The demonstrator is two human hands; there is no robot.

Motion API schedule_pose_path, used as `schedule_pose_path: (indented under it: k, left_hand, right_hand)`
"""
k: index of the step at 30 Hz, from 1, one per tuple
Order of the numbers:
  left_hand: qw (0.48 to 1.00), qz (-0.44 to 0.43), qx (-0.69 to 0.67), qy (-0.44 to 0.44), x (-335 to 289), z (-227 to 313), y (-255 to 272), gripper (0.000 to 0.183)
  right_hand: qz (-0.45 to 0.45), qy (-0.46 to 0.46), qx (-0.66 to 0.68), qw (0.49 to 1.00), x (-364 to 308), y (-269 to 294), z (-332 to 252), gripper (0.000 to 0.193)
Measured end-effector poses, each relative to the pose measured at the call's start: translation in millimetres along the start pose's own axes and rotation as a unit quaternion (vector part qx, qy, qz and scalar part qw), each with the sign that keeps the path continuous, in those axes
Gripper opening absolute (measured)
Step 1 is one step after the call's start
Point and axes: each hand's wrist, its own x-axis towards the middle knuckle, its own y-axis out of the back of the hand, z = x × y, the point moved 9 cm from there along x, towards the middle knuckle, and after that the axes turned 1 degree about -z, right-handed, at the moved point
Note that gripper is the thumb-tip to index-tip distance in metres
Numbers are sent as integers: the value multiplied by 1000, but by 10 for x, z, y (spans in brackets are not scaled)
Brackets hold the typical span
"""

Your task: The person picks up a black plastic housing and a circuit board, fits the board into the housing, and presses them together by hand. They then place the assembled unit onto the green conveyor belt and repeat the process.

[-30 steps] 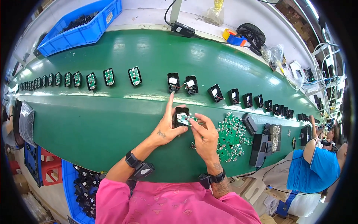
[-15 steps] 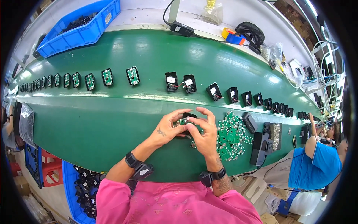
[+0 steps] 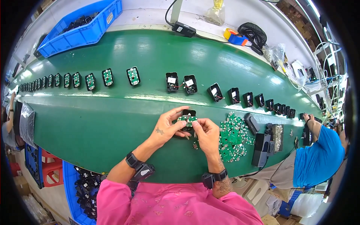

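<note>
In front of me, a small black plastic case point(image 3: 190, 112) is held with its open top up, partly hidden by my fingers. My left hand point(image 3: 165, 126) wraps round the case's left side, its thumb on a green circuit board point(image 3: 187, 119) that lies across the near part of the opening. Thumb and fingers of my right hand point(image 3: 208, 135) grip the board's right end. Just right of that hand spreads a heap of loose green circuit boards point(image 3: 233, 135). One stray board point(image 3: 195, 144) lies beneath the right hand.
A row of black cases crosses the green bench: on the left with boards point(image 3: 133, 76), on the right with white labels and red wires point(image 3: 215, 92). A blue crate point(image 3: 75, 39) stands far left. A dark grey device point(image 3: 259, 150) is right of the heap; a co-worker in blue point(image 3: 318, 161) sits beyond.
My right hand has lowered and its raised fingers have closed in, so the board now shows flat across the case. At the far right, the co-worker has leaned in toward the bench.
</note>
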Motion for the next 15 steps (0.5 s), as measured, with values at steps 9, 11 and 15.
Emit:
schedule_pose_path:
  k: [9, 11, 15]
  left_hand:
    - [997, 21, 77, -22, 26, -55, 23, 53]
    - [996, 18, 79, -27, 32, -95, 8, 52]
    - [993, -4, 110, -48, 53, -160, -13, 50]
  right_hand:
    - [-45, -17, 130, 990, -32, -123, -178, 20]
    - [-66, -28, 142, 987, -2, -168, -179, 21]
    - [-110, -55, 151, 981, 17, -222, -112, 20]
